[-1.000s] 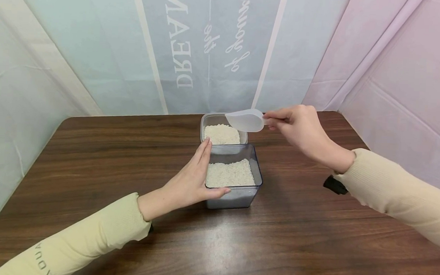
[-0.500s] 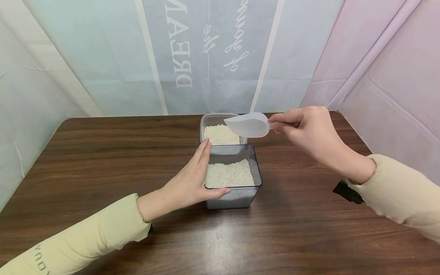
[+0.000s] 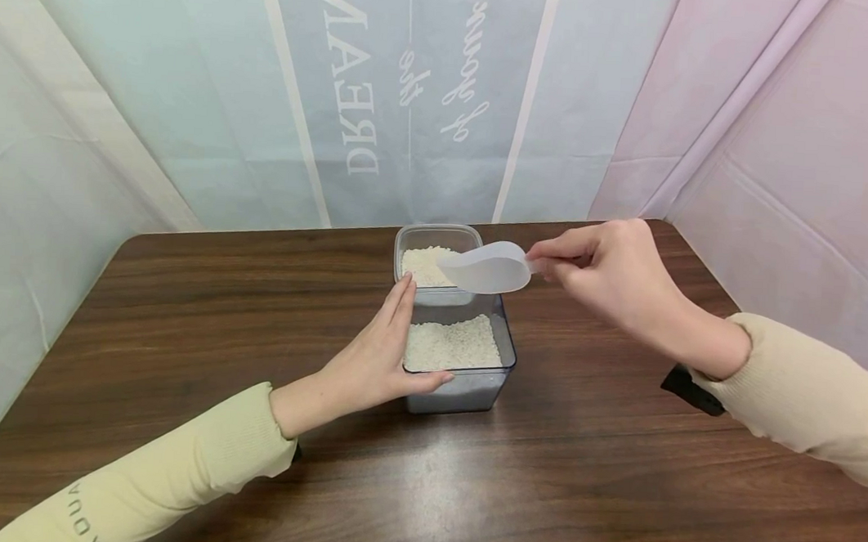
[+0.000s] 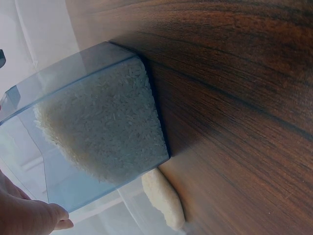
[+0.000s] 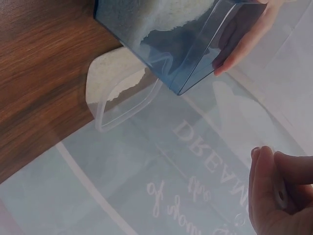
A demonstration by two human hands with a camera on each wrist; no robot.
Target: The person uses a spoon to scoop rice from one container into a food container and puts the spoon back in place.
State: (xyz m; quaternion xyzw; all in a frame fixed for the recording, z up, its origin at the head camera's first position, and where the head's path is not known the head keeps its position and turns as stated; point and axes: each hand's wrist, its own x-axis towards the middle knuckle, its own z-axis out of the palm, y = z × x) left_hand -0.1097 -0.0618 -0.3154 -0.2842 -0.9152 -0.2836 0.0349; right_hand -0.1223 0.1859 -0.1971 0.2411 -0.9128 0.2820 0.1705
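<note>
A clear blue-grey box [image 3: 469, 394] stands on the table, partly filled with white rice [image 3: 454, 346]. My left hand [image 3: 369, 353] rests against its left side, fingers straight along the wall and thumb laid across the front near the rim. Between thumb and fingers, my right hand [image 3: 618, 281] pinches the short handle of a translucent white scoop [image 3: 494, 274]. The scoop is held in the air over the back of the box, its tip pointing left and overlapping the container behind in the head view. Whether rice lies in the scoop, I cannot tell.
Directly behind the box sits a lower clear plastic container [image 3: 439, 229] with more rice [image 3: 421, 264]. Beyond the brown wooden table [image 3: 241, 294] hangs a pale cloth [image 3: 426, 140] with white lettering, close behind both containers.
My right hand has moved to the right, then lower, bringing the scoop down toward the box and turning it somewhat. My left hand and both containers have stayed in place.
</note>
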